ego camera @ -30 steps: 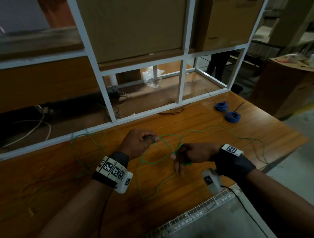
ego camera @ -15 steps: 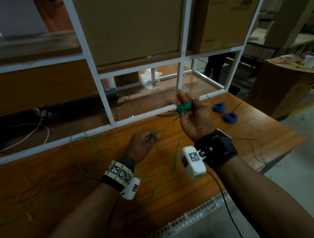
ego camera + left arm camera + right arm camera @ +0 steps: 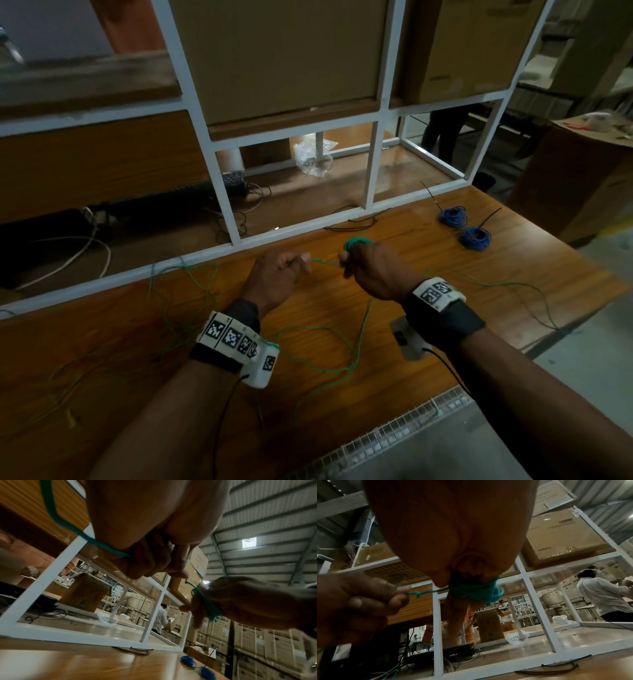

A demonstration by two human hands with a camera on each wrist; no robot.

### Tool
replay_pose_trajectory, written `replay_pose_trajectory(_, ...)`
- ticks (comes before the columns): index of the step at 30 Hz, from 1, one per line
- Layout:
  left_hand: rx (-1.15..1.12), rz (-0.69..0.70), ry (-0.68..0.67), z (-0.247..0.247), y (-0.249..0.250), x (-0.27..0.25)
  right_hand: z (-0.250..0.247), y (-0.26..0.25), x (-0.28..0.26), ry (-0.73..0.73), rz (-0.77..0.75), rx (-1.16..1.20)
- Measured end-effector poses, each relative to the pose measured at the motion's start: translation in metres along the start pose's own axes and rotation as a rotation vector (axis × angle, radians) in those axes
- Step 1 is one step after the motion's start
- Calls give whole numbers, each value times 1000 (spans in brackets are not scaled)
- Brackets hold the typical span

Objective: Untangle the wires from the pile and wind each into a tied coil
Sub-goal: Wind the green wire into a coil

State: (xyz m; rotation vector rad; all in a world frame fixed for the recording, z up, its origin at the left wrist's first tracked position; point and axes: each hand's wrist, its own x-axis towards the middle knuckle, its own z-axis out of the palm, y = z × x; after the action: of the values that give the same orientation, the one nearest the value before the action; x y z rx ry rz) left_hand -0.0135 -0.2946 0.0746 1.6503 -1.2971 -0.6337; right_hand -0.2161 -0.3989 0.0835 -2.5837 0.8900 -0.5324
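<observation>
Green wire pinched by L hand; coiled round R hand fingers mid-table.

Both forearms reach forward over the desk, the left hand curled with thumb and forefinger pinching the green wire, the right hand just beside it, knuckles up, its fingers wrapped in turns of that wire.
</observation>
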Motion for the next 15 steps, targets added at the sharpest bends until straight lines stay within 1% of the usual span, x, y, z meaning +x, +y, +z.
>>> replay_pose_trajectory(1, 6, -13, -2, -2, -1, 1, -4, -2, -3, -105, 22, 28)
replay_pose_trajectory(2, 11, -9, -15, -4, -1, 1, -8, -6, -6, -244, 64, 54)
replay_pose_trajectory(4, 38, 32, -62, -6, 3, 2, -11, -13, -11, -497, 158, 187)
replay_pose_trajectory(6, 43, 79, -99, -7, 6, 7, -12, -17, -19, -654, 179, 453)
replay_pose_trajectory(7, 27, 90, -100, -8, 8, 9, -12, -19, -22, -692, 165, 601)
replay_pose_trajectory(9, -26, 104, -97, -6, 10, 15, -13, -25, -27, -732, 118, 862)
replay_pose_trajectory(11, -74, 124, -109, -1, 15, 16, -11, -35, -31, -722, 81, 1064)
replay_pose_trajectory(12, -91, 130, -116, 2, 19, 15, -11, -39, -31, -691, 77, 1172)
replay_pose_trajectory(13, -112, 106, -124, 6, 20, 15, -10, -41, -30, -646, 70, 1290)
replay_pose_trajectory(15, -160, 88, -163, 14, 20, 11, -14, -40, -25, -515, 28, 1559)
